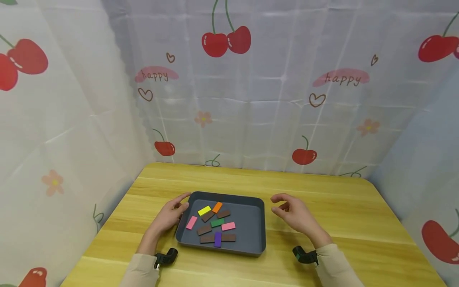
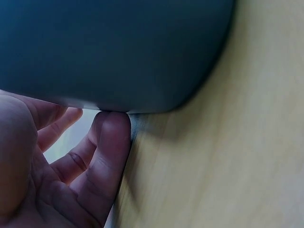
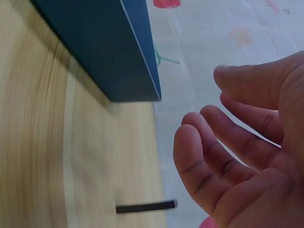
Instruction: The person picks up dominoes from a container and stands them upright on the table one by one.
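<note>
A dark grey rectangular tray (image 1: 247, 227) sits on the table, holding several small flat blocks. Among them are a yellow block (image 1: 204, 211), an orange block (image 1: 217, 207), a green block (image 1: 217, 222), a purple block (image 1: 218, 239), pink blocks (image 1: 228, 226) and brown blocks (image 1: 204, 230). The purple one lies across the brown row near the front wall. At the tray's left side is my left hand (image 1: 168, 215), its fingertips (image 2: 114, 124) touching the outer wall. My right hand (image 1: 295, 215) hovers off the tray's right side, fingers loosely bent, holding nothing.
The wooden table (image 1: 322, 271) meets a cherry-print curtain (image 1: 244, 131) at the back and both sides. A short black strip (image 3: 146, 207) shows in the right wrist view. Each wrist wears a black camera mount (image 1: 305, 255).
</note>
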### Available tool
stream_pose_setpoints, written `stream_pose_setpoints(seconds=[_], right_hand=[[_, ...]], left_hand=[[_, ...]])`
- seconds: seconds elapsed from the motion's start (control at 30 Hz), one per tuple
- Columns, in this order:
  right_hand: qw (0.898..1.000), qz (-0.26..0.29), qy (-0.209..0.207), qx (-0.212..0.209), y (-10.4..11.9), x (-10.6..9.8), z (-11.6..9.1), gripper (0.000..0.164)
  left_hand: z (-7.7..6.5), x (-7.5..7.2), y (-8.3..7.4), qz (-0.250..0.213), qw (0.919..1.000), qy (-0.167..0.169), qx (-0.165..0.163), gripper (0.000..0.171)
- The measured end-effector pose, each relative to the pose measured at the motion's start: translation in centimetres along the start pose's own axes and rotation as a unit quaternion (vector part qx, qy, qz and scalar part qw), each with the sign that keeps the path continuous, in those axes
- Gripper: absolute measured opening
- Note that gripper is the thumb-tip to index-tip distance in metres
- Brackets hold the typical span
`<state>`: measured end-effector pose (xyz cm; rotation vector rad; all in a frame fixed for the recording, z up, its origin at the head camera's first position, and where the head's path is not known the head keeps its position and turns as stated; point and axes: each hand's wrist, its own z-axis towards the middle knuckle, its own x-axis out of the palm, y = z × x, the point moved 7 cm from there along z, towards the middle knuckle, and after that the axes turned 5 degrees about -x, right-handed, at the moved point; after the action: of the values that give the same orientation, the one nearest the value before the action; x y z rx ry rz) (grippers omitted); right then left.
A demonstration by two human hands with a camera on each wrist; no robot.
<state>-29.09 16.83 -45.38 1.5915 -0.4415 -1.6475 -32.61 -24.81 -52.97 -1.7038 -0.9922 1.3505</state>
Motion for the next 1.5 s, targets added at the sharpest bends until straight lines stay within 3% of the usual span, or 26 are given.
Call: stream_pose_setpoints(seconds=[0.57,0.93,1.5], right_hand=[[0.999,0.041,0.017,-0.018,3.2,3.1,2.3,0.028],[0.996,0.054,0.054,-0.056,4.8,5.9,3.7,0.029],[0.993,0.082,0.077,-0.044,5.0,8.4,4.9,0.028]], left_hand=[[-0.1,0.0,-0.1,-0.003,1.0000,0.003,-0.005,0.047],[0.0,0.1,-0.1,-0.013,0.9999,0.010,-0.004,0.046],[-0.1,-0.1,-0.2,-0.009,0.9999,0.010,-0.002,0.047]])
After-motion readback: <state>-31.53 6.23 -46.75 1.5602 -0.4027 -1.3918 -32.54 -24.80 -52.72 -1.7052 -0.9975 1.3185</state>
